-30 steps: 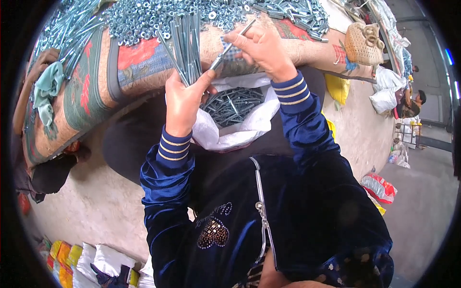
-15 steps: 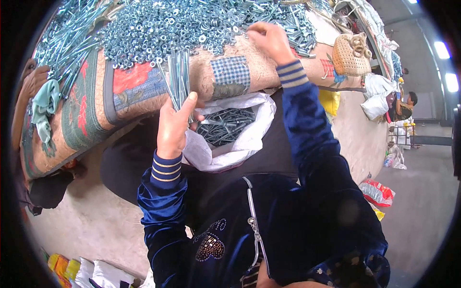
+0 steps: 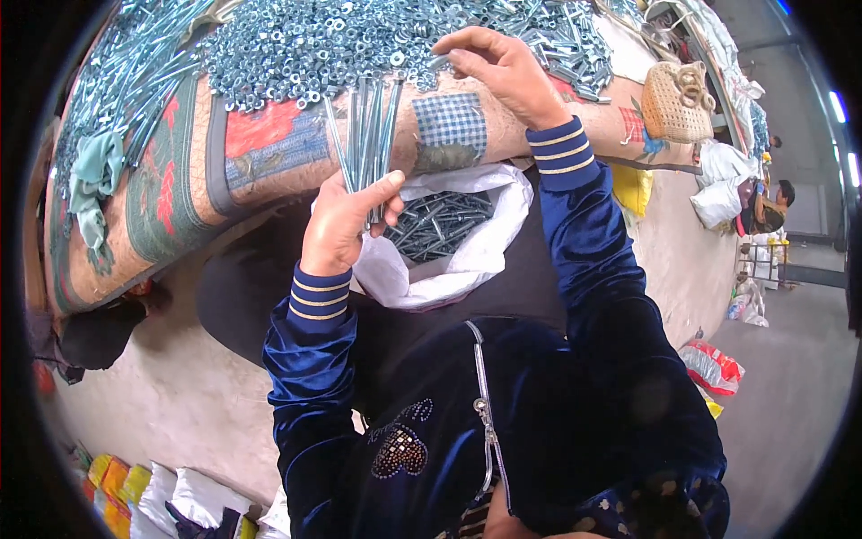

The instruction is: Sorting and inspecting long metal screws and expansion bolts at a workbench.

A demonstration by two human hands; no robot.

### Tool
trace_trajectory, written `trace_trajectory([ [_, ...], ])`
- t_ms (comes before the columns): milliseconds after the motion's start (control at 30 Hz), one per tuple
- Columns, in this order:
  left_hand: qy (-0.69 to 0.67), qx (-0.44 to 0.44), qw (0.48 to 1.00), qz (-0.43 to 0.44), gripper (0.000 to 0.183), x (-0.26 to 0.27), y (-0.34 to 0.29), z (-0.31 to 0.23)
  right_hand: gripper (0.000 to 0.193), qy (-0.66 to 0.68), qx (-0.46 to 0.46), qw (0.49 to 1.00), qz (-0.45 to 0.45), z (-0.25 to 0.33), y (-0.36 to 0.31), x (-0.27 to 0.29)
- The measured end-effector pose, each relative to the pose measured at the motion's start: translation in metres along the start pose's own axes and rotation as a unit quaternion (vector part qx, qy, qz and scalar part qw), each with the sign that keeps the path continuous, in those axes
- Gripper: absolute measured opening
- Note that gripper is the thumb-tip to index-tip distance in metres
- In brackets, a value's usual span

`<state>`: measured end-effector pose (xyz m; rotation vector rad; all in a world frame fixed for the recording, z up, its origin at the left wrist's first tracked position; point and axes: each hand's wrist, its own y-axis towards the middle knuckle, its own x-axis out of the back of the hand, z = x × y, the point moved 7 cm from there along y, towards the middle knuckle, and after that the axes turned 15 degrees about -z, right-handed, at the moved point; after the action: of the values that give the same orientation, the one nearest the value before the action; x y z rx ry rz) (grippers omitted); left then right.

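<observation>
My left hand (image 3: 346,220) is closed round a bundle of long thin metal bolts (image 3: 366,135), which stand fanned upward from my fist. Their upper ends reach the near edge of a large heap of metal nuts (image 3: 296,54). Over that heap's near edge, my right hand (image 3: 507,76) has thumb and forefinger pinched on a small metal piece (image 3: 437,63), too small to name surely. Just right of my left hand, an open white sack (image 3: 503,256) on my lap holds many assembled dark-looking bolts (image 3: 440,225).
A patchwork-covered table (image 3: 310,162) curves across in front. More long bolts (image 3: 135,72) lie at its left under a teal cloth (image 3: 94,180); short metal tubes (image 3: 575,63) lie at the right. A woven basket bag (image 3: 673,99) and white bag (image 3: 721,184) are far right, with a person (image 3: 774,207) beyond.
My right hand has risen off the heap's edge with a small metal piece pinched in it. The bolts in my left hand are more spread. A co-worker's hand at far left has gone.
</observation>
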<state>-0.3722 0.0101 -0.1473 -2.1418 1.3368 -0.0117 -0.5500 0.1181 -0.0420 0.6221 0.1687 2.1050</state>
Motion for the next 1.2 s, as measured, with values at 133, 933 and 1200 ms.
trace_trajectory([
  [133,0.051,-0.015,0.998,0.012,0.015,-0.006,-0.002,0.0,0.018,-0.064,0.071,0.994,0.045,0.014,-0.004,-0.009],
  [933,-0.206,-0.031,0.978,-0.013,0.018,0.004,0.0,-0.007,0.023,0.223,-0.26,0.938,-0.054,-0.021,-0.053,-0.021],
  [1200,-0.228,-0.147,0.96,-0.071,0.013,0.021,0.003,-0.021,0.021,0.33,-0.391,0.857,-0.054,-0.026,-0.124,-0.069],
])
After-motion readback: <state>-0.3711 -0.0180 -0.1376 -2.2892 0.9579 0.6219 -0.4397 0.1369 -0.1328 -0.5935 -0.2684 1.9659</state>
